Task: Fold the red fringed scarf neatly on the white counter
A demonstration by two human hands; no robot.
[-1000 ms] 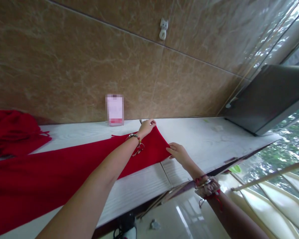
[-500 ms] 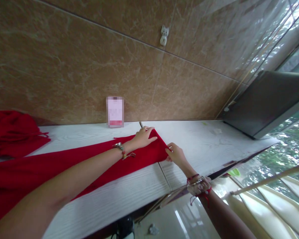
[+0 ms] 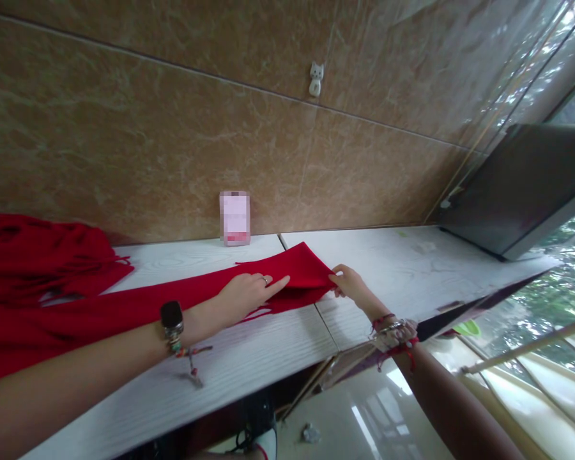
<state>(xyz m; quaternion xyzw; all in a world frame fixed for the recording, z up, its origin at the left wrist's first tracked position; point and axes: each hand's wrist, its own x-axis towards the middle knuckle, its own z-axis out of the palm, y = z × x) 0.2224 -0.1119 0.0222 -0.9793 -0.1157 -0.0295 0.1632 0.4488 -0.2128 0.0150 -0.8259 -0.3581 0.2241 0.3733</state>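
Observation:
A long red garment or cloth [image 3: 191, 292] with thin strings lies stretched along the white countertop. Its right end tapers to a pointed corner, with a fold gaping along the near side. My left hand [image 3: 249, 292] rests on the cloth, one finger stretched out toward that fold; the undersides of its other fingers are hidden. At the right tip of the cloth my right hand [image 3: 349, 283] pinches the edge between thumb and fingers. More red fabric [image 3: 48, 259] is bunched at the far left.
A pink phone-like item [image 3: 236, 218], pixelated, leans on the brown tiled wall [image 3: 148, 128]. A small white cat figure [image 3: 316, 79] is fixed above it. The white countertop [image 3: 388, 255] runs right to a dark grey appliance [image 3: 522, 185]. Below its front edge shows a shiny floor [image 3: 345, 409].
My left hand has drawn back left and nearer from the far corner, and a fold has opened in the end of the cloth. My right hand still grips the tip. The view has shifted slightly.

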